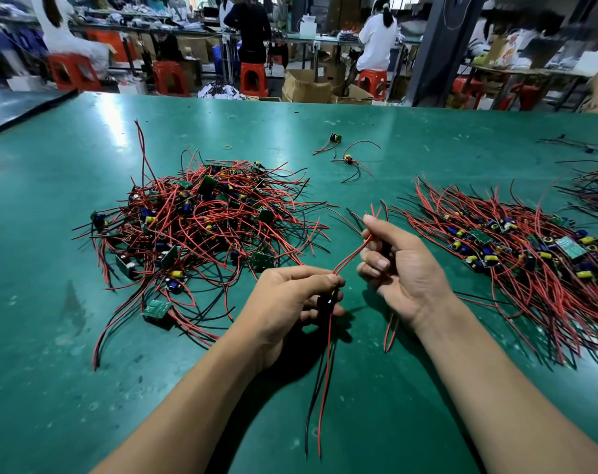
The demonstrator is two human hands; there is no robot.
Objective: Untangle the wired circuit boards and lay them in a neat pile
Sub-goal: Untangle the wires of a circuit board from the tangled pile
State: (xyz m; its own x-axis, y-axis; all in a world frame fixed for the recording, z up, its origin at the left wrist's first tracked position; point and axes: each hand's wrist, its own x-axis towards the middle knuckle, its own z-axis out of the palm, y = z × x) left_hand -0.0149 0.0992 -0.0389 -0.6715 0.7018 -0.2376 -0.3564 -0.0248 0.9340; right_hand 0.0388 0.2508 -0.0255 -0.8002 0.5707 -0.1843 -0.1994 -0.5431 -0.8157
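My left hand (290, 302) pinches a wired circuit board (329, 300) | my right hand (405, 268) pinches its red wires (350, 257) | tangled heap (201, 217) beyond left hand | neat pile (516, 254) right of right hand

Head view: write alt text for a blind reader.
The left hand pinches a wired circuit board while the right hand holds its red wires over a green table. A tangled heap lies left, a neat pile right.

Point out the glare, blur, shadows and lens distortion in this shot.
Head view: overhead light glares white on the green table at far left; the background workers look soft; the wide lens makes the grey pillar lean; the left hand and right hand, holding the red wires, are sharp and cast dark shadows below.
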